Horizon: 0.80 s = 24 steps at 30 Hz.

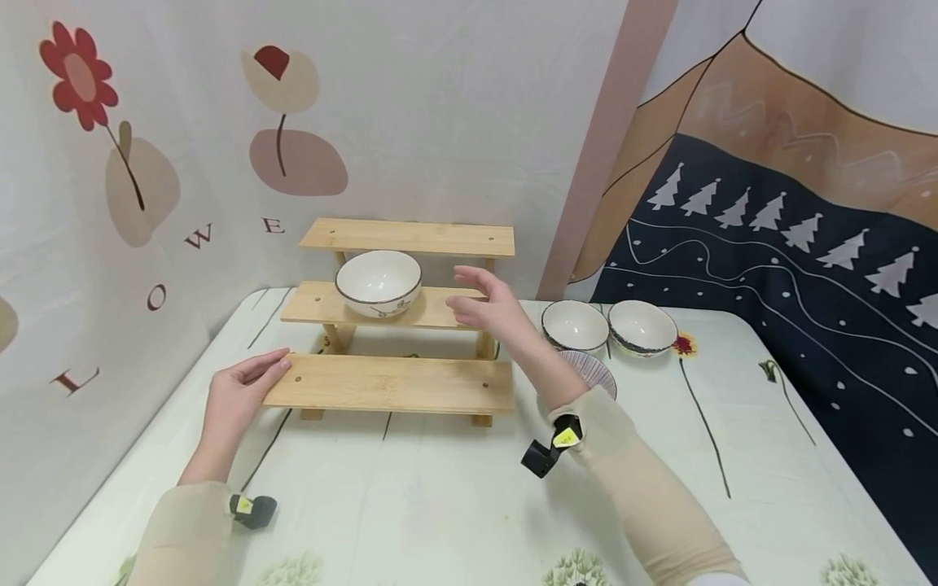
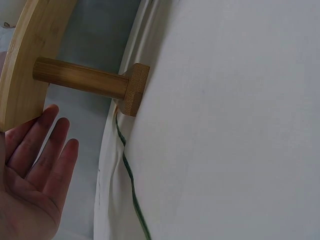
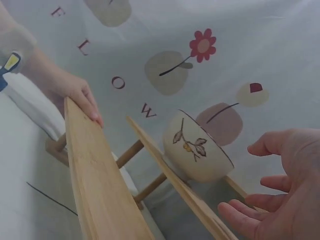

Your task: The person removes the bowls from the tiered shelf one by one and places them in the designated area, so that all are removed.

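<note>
A three-tier wooden display shelf (image 1: 388,382) stands on the table. My left hand (image 1: 242,399) holds the left end of its lowest board, thumb on top; the left wrist view shows the fingers (image 2: 47,150) reaching beneath the board. On the middle board sits a white bowl (image 1: 379,281) with a dark rim; a flower sprig on its side shows in the right wrist view. My right hand (image 1: 501,313) hovers over the right end of that board, apart from the bowl. Its fingers are loosely bent with nothing between them.
Right of the shelf, two white dark-rimmed bowls (image 1: 642,327) stand side by side. A striped bowl (image 1: 592,370) in front of them is partly hidden by my right forearm. A printed cloth (image 1: 454,106) hangs behind the table.
</note>
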### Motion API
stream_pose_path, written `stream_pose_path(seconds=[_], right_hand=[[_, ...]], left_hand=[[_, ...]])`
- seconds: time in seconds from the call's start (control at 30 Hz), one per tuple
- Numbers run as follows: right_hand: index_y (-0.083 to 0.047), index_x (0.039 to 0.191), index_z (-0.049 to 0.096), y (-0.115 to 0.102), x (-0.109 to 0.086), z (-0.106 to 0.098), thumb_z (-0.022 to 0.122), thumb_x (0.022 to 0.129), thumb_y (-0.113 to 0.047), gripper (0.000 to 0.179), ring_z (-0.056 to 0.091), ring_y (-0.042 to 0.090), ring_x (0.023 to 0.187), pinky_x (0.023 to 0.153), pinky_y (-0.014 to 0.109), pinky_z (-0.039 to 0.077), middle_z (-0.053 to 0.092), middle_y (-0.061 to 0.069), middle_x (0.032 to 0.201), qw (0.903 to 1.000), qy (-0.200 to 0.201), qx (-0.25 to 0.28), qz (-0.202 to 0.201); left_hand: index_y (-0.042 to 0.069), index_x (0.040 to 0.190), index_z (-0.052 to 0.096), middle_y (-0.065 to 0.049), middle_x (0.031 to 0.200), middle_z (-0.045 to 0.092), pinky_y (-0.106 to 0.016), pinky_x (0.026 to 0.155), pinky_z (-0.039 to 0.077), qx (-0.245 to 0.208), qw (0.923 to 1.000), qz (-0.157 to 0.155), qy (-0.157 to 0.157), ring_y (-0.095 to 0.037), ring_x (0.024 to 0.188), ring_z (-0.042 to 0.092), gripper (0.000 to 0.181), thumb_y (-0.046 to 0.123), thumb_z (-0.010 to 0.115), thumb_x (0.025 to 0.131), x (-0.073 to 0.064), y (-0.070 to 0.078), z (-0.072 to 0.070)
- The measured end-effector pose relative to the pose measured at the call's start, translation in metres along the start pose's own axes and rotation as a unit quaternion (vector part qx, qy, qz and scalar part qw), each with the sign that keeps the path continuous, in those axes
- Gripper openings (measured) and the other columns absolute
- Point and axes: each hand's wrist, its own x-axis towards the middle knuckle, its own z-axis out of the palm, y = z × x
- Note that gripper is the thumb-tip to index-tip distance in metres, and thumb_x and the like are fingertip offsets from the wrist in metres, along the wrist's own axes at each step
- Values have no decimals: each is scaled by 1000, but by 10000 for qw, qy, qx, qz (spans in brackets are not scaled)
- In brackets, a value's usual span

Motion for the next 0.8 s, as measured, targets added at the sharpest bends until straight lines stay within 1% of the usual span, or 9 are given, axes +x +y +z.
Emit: stream_pose_path(seconds=[0.2,0.47,0.8], right_hand=[[-13,151,40,2,6,10,63,97,-13,59,56,32,131,101,40,55,42,9,155,10000,-50,-37,25],[-11,152,37,4,14,24,64,96,-14,62,54,33,133,101,38,54,41,10,156,9999,-123,-50,-6],[-12,155,32,6,21,35,67,95,-20,70,52,30,136,101,35,54,38,10,158,9998,-184,45,-24]], left_hand=[[9,132,64,38,102,64,0,76,46,45,10000,-9,1,26,88,52,56,50,66,93,1,0,0],[8,132,64,39,101,63,0,75,46,59,10000,24,12,26,88,52,56,49,66,93,0,0,0],[8,131,64,46,91,58,0,74,46,-57,10000,3,1,26,86,53,55,47,67,93,-1,2,0]])
